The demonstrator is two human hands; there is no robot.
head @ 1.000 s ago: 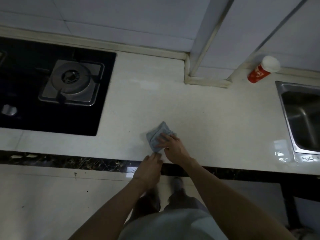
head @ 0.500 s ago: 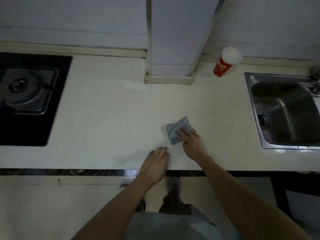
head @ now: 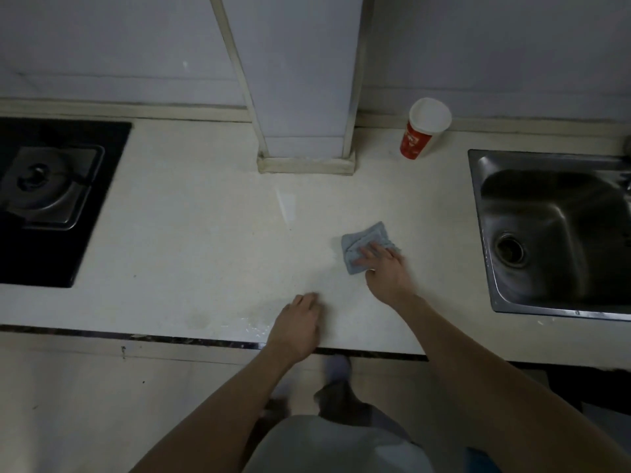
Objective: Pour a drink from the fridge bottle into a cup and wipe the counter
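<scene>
A folded grey-blue cloth (head: 362, 240) lies on the pale counter (head: 205, 240), right of centre. My right hand (head: 384, 266) presses on the cloth's near right part with straight fingers. My left hand (head: 300, 324) rests flat on the counter near its front edge, empty, a little left of the cloth. A red paper cup (head: 421, 134) with a white lid or rim stands at the back by the wall, beside the pillar. No bottle is in view.
A black gas hob (head: 51, 199) with a steel burner fills the left end. A steel sink (head: 553, 233) is sunk into the right end. A tiled pillar (head: 300, 97) juts onto the counter at the back. Wet streaks shine near the front edge.
My right hand has slid the cloth to the right across the counter, toward the sink. My left hand went from the edge onto the countertop. The view has shifted right.
</scene>
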